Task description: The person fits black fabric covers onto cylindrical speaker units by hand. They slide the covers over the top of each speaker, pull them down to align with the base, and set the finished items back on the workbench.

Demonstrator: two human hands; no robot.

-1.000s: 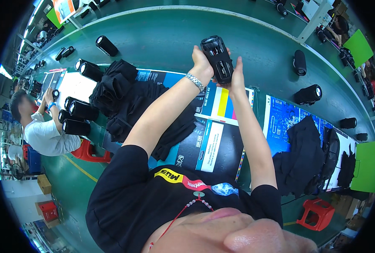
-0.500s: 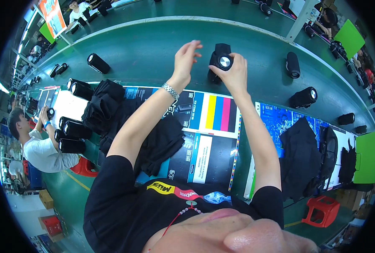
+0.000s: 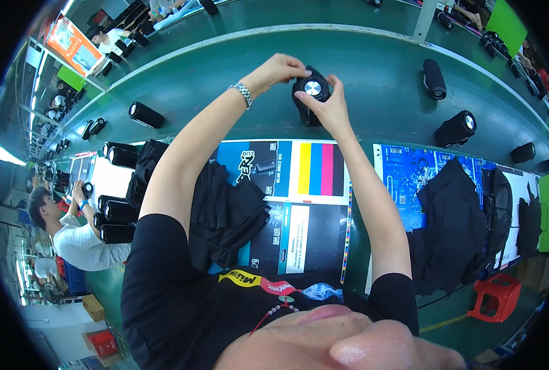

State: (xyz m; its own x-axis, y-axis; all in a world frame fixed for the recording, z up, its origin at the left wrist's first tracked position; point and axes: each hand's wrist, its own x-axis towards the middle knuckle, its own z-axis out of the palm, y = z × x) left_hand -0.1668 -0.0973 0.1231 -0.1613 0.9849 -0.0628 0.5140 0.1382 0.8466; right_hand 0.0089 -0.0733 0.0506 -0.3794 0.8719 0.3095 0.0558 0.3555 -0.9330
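Above the far side of the table, a black cylindrical speaker (image 3: 305, 111) stands on the green surface, its round silver-centred end turned up towards me. My right hand (image 3: 331, 105) grips it near that end, thumb on the rim and fingers round the right side. At its upper left, my left hand (image 3: 280, 69) pinches the edge of a dark flap beside the speaker's end; whether this is cloth or a strap is unclear. Closer to me, a heap of black cloth pieces (image 3: 222, 213) lies left of centre, and more black cloth (image 3: 450, 225) is spread on the right.
Other black speakers stand apart on the green surface, including one at left (image 3: 145, 115) and two at right (image 3: 434, 80). Several more are grouped near a seated co-worker (image 3: 80, 243). Printed sheets (image 3: 314, 228) cover the table. A red stool (image 3: 495, 297) stands at right.
My left hand has moved from open beside the speaker to pinching the flap at its end. My right hand, still holding the speaker, has shifted slightly left.
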